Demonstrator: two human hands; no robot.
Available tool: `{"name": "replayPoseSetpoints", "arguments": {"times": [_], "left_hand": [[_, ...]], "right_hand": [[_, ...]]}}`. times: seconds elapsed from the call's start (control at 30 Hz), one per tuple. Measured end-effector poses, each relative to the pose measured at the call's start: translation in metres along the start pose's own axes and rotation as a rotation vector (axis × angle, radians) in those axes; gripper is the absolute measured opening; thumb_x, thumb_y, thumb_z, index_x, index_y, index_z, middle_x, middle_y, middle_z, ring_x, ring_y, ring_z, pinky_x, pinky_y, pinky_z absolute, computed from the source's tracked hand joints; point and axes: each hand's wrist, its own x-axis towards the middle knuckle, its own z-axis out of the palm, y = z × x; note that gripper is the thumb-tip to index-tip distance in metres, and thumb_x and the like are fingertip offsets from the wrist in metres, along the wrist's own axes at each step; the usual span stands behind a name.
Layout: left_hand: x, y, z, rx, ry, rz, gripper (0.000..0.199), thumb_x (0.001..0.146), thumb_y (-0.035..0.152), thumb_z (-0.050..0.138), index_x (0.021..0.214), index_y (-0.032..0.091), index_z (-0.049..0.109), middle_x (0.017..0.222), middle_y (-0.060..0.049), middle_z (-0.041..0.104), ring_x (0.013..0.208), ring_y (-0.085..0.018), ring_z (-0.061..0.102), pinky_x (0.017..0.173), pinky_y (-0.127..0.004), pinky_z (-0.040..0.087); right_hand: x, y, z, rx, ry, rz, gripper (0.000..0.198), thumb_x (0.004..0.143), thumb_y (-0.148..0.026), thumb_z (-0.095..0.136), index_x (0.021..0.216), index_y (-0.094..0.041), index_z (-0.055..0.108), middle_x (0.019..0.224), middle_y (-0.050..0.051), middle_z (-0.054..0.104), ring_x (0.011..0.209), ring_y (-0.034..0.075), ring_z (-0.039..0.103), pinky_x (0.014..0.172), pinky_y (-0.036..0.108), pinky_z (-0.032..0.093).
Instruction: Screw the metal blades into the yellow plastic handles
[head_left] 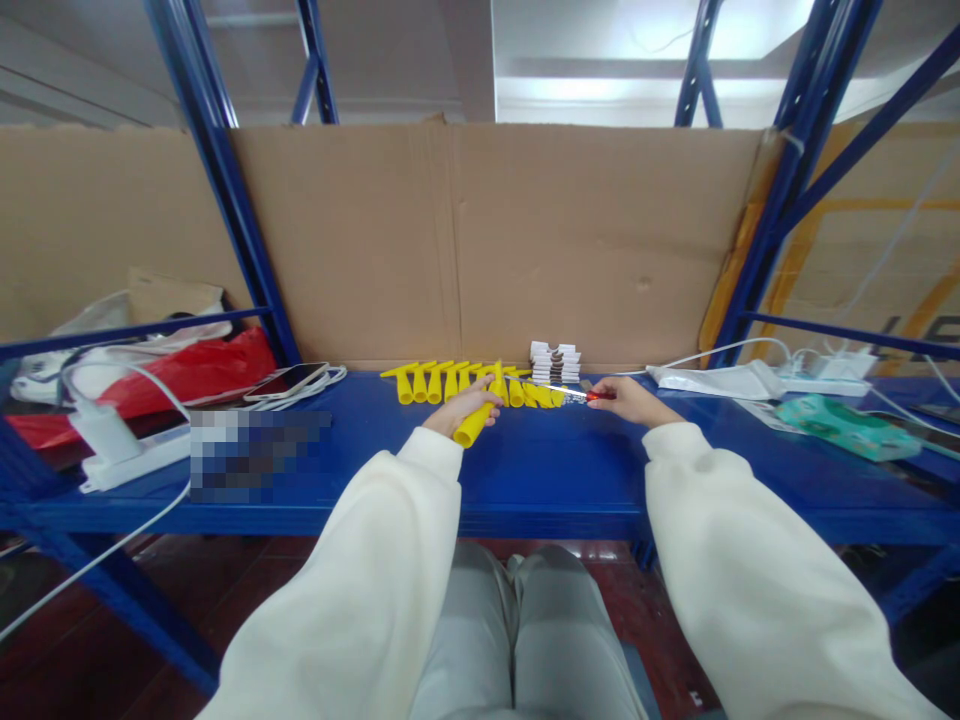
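My left hand [459, 408] is closed around a yellow plastic piece with a tube-like handle [471, 428], whose round end points toward me. In my right hand [630, 400] is a screwdriver [601, 396] with a red handle. Its metal shaft runs left toward the upper end of the held yellow piece; whether the tip touches is too small to tell. Behind my left hand stands a row of similar yellow pieces [420, 386]. Smaller yellow parts [541, 396] and tiny light bits [576, 398] lie under the shaft. Stacked white pieces [555, 364] are just beyond.
A cardboard sheet [570, 240] walls the back of the blue shelf [555, 470]. At left lie a phone [296, 382], a power strip [139, 455] and a red bag [199, 370]. A green packet [847, 425] and a white pouch [716, 380] lie at right, near cables.
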Motion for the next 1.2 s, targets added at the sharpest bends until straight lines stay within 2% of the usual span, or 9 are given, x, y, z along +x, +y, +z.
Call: {"name": "replayPoseSetpoints", "arguments": {"times": [0.23, 0.57, 0.77, 1.2], "left_hand": [[-0.001, 0.001, -0.0003, -0.048, -0.038, -0.002, 0.079, 0.086, -0.009, 0.044, 0.153, 0.027, 0.023, 0.067, 0.007, 0.049, 0.036, -0.004, 0.043, 0.034, -0.013, 0.03], [0.0028, -0.001, -0.0044, -0.07, -0.058, 0.005, 0.082, 0.082, -0.008, 0.051, 0.152, 0.027, 0.025, 0.07, 0.005, 0.054, 0.038, -0.006, 0.047, 0.036, -0.014, 0.033], [0.0005, -0.0001, -0.0033, -0.024, -0.03, -0.001, 0.079, 0.085, -0.007, 0.049, 0.152, 0.027, 0.026, 0.071, 0.005, 0.053, 0.04, -0.006, 0.046, 0.037, -0.014, 0.034], [-0.0001, 0.0009, -0.003, -0.064, -0.055, 0.006, 0.079, 0.083, -0.009, 0.048, 0.15, 0.026, 0.027, 0.068, 0.006, 0.052, 0.038, -0.006, 0.046, 0.034, -0.013, 0.031]], "right_hand": [[0.0009, 0.0029, 0.0004, -0.011, 0.002, 0.007, 0.026, 0.067, -0.045, 0.072, 0.07, -0.019, 0.066, 0.073, 0.005, 0.071, 0.072, 0.023, 0.065, 0.073, 0.035, 0.053], [0.0011, 0.0016, 0.0006, -0.008, 0.018, 0.019, 0.026, 0.067, -0.044, 0.074, 0.072, -0.019, 0.068, 0.075, 0.006, 0.072, 0.076, 0.024, 0.066, 0.075, 0.037, 0.054], [0.0006, 0.0, 0.0001, -0.018, 0.007, 0.015, 0.026, 0.068, -0.044, 0.073, 0.069, -0.019, 0.066, 0.073, 0.006, 0.071, 0.076, 0.025, 0.066, 0.075, 0.038, 0.054], [0.0007, -0.0001, 0.0011, -0.017, 0.021, 0.003, 0.027, 0.067, -0.046, 0.073, 0.069, -0.02, 0.066, 0.072, 0.005, 0.071, 0.072, 0.024, 0.065, 0.073, 0.037, 0.053]]}}
